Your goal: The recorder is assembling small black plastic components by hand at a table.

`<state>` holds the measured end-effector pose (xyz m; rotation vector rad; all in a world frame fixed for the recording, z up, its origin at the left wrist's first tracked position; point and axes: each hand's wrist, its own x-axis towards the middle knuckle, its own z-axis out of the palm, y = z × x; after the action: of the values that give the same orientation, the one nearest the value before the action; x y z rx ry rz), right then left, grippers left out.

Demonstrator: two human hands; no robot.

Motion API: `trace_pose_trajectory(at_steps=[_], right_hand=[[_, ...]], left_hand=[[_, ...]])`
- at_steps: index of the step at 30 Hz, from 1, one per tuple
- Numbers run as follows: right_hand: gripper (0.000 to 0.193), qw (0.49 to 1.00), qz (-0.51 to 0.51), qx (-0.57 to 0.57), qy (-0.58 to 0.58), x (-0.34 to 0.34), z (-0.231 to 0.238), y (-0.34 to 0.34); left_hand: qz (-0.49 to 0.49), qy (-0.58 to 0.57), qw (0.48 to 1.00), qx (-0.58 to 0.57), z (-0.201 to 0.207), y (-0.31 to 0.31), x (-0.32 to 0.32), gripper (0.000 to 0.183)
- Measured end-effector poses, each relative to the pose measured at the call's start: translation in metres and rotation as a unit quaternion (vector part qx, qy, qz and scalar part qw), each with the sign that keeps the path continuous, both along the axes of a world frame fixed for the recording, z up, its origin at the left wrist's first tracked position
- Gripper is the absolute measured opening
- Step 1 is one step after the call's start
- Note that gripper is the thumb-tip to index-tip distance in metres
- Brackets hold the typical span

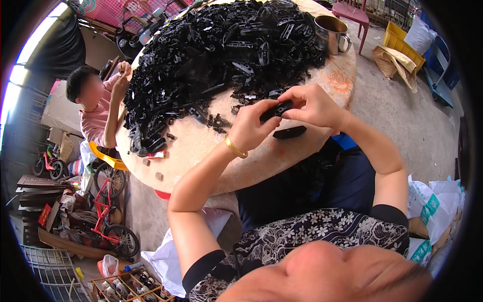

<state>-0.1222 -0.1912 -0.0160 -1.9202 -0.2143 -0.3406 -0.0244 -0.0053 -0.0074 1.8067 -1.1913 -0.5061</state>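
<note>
My left hand [250, 128], with a gold bangle on its wrist, and my right hand [314, 104] are both closed on one small black plastic part [276, 109], held just above the round pale table [201, 146]. A second black part [289, 133] lies flat on the table right under my hands. Behind them a big heap of several black plastic parts [216, 55] covers most of the tabletop.
A metal mug [332, 32] stands at the table's far right. Another person in a pink top [98, 108] sits at the left edge on a yellow chair. Red bicycles [108, 211], white bags [432, 201], a yellow crate [400, 40] and a red stool [352, 12] surround the table.
</note>
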Motion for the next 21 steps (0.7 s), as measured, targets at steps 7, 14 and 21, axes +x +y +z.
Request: trace_pose_trajectory(at_steps=[7, 14, 21], right_hand=[[0.025, 0.994, 0.013, -0.105, 0.034, -0.004, -0.003, -0.007], [0.018, 0.993, 0.007, -0.076, 0.089, 0.005, 0.000, -0.029], [0.013, 0.936, -0.113, -0.312, -0.115, 0.023, -0.025, -0.049]], left_hand=[[-0.061, -0.120, 0.988, 0.069, 0.010, 0.000, 0.004, 0.036], [0.094, -0.511, 0.854, -0.026, 0.007, -0.027, 0.091, 0.033], [0.085, -0.551, 0.828, 0.063, -0.002, -0.038, 0.117, 0.033]])
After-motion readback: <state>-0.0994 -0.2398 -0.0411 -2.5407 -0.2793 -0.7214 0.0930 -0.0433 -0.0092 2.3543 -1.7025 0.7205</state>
